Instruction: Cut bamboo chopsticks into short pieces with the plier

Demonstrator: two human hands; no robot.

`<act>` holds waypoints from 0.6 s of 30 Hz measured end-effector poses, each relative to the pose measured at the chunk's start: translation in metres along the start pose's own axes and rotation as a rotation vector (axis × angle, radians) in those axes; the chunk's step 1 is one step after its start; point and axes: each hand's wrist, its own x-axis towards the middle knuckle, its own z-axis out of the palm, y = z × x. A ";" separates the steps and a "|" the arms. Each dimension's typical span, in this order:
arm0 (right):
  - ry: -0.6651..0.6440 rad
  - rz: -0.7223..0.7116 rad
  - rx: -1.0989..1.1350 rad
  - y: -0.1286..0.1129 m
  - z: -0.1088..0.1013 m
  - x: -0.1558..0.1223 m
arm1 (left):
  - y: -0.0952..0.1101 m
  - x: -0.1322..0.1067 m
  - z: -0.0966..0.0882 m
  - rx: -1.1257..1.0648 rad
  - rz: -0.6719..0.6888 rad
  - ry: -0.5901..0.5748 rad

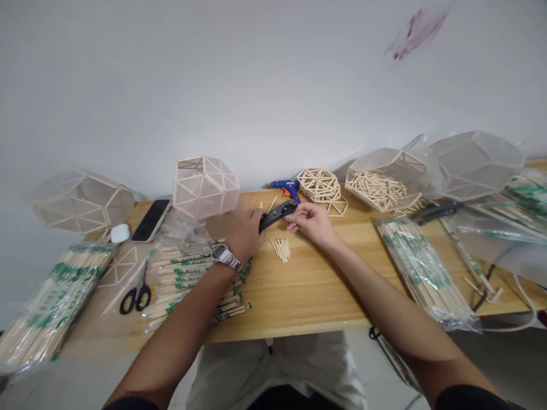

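Note:
My left hand [244,232], with a metal watch on its wrist, is closed around a long black hand cutter [277,215]. The tool points up and to the right over the table. My right hand [315,223] meets its far end, thumb and fingers pinched together; what they pinch is too small to make out. Just below the cutter lies a small group of short cut wooden sticks [281,249]. Under my left forearm is a pile of paper-wrapped chopsticks [183,279]. A blue glue gun [285,185] rests behind the cutter.
Stick-frame polyhedra with translucent skins [207,188] line the wall; one at right [384,179] holds many short sticks. Bare stick frames [320,185] are stacked nearby. Bagged chopsticks lie left [55,302] and right [427,270], with scissors [135,296] and a phone [151,220] at left.

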 end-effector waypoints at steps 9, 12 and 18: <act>-0.001 -0.030 0.004 0.002 0.000 -0.001 | 0.005 0.000 -0.005 0.000 -0.018 -0.026; 0.005 -0.031 0.004 0.002 0.001 -0.001 | 0.005 0.000 -0.003 0.003 -0.002 -0.024; -0.009 -0.010 0.009 0.004 -0.002 0.002 | -0.005 0.002 0.010 -0.152 0.042 0.069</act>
